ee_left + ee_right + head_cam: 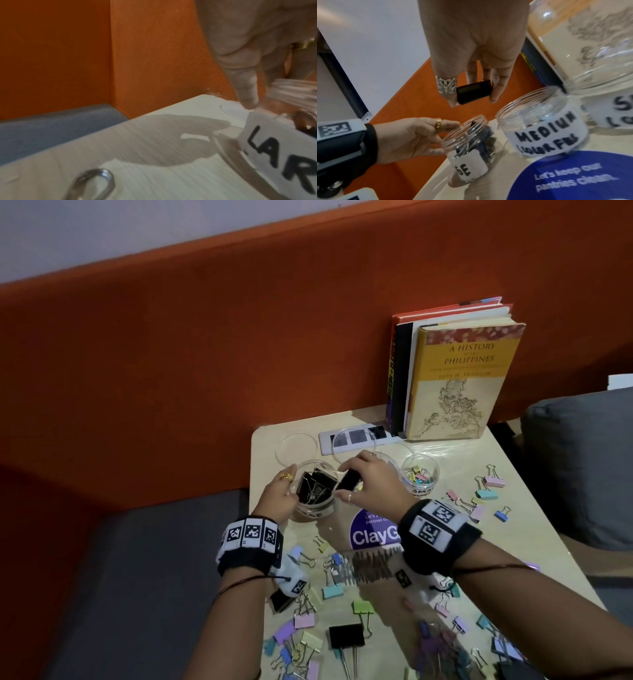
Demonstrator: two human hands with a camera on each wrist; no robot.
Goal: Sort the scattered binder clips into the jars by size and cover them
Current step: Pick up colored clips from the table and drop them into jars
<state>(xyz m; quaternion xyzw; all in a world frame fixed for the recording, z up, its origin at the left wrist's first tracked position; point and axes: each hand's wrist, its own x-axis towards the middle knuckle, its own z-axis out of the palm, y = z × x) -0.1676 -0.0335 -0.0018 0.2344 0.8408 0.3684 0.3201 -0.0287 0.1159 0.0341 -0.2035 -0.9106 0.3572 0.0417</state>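
a black clip is going into the large jar

the left hand (278, 498) is curling its fingers around the wall of the large jar (467, 143) near the table's far left corner, steadying it, while the right hand (371, 486) is pinching a large black binder clip (473, 92) between thumb and fingertips just above the jar's open mouth; the step in hand looks like dropping it among the black clips already inside, which calls for a small move leftward and a release. right of it, the medium jar (544, 131) and small jar (420, 477) are standing open, with clear lids (297, 447) lying behind them. pastel clips (334, 590) and another black clip (346, 635) are lying scattered toward the pale wooden table's (534, 546) near edge, so much sorting seems left. books (462, 378) are leaning against the orange wall (205, 371) at the far edge.
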